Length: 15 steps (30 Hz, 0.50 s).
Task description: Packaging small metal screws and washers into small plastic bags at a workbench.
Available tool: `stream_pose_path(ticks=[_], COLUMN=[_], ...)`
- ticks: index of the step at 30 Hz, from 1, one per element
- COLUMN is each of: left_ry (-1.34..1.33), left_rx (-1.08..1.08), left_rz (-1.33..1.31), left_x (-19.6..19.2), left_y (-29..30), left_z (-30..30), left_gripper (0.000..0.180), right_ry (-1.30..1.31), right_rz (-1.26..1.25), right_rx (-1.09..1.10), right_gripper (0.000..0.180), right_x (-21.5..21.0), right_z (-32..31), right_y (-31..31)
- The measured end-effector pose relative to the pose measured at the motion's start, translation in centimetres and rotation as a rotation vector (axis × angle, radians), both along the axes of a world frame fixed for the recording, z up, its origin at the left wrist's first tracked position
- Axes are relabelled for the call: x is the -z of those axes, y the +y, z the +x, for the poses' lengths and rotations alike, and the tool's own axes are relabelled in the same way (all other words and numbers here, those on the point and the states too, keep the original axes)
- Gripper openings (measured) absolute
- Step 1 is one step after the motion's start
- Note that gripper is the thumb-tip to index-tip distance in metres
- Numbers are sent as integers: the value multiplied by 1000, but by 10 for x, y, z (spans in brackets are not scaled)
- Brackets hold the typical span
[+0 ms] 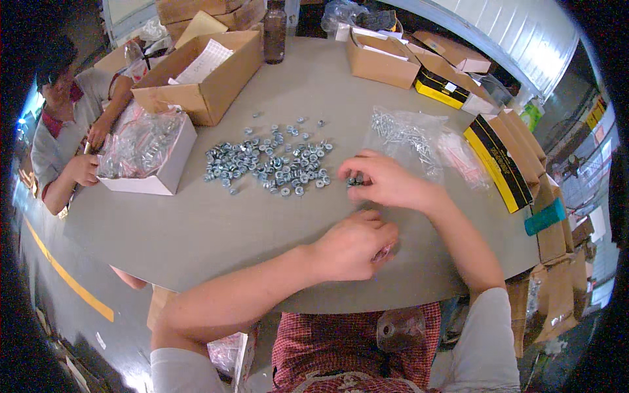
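Observation:
A loose pile of small silvery metal nuts (pixel 268 160) is spread over the grey table. Just right of the pile is my right hand (pixel 390 182), its fingers curled around a few nuts (pixel 355 179). Nearer to me, my left hand (pixel 354 247) is closed in a fist above the table. A bit of shiny pinkish material shows at its edge, too small to name. Beyond my right hand lies a clear plastic bag with long silvery screws (pixel 406 136) on it. Beside that is a stack of small clear bags with red lines (pixel 462 157).
Across the grey table (pixel 196 242), a co-worker (pixel 72 131) handles a white box (pixel 147 180) of filled plastic bags. Cardboard boxes (pixel 229 78) and a dark bottle (pixel 274 33) stand at the back. Black-and-yellow cartons (pixel 498 164) and a teal cylinder (pixel 545 217) line the right edge.

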<state>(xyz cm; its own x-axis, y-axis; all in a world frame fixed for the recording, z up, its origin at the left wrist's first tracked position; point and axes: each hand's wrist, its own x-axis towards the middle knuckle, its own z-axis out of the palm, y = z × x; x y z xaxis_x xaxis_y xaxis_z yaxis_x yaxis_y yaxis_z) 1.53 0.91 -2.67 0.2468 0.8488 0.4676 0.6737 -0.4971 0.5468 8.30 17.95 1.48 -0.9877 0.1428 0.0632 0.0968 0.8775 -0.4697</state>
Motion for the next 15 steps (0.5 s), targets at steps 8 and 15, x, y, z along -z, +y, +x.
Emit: stream_pose_path(ticks=[8, 15], left_ry=[-84, -511], left_rx=[-3, -155], left_rz=[29, -313], left_x=[-3, -7], left_y=[-1, -1], left_z=[1, -5], left_gripper=[12, 22], right_ry=[-118, -83], right_rz=[-34, -983], right_rx=[61, 121], right_gripper=[24, 24], right_x=[-10, -20], right_z=[-30, -15], right_y=[14, 29])
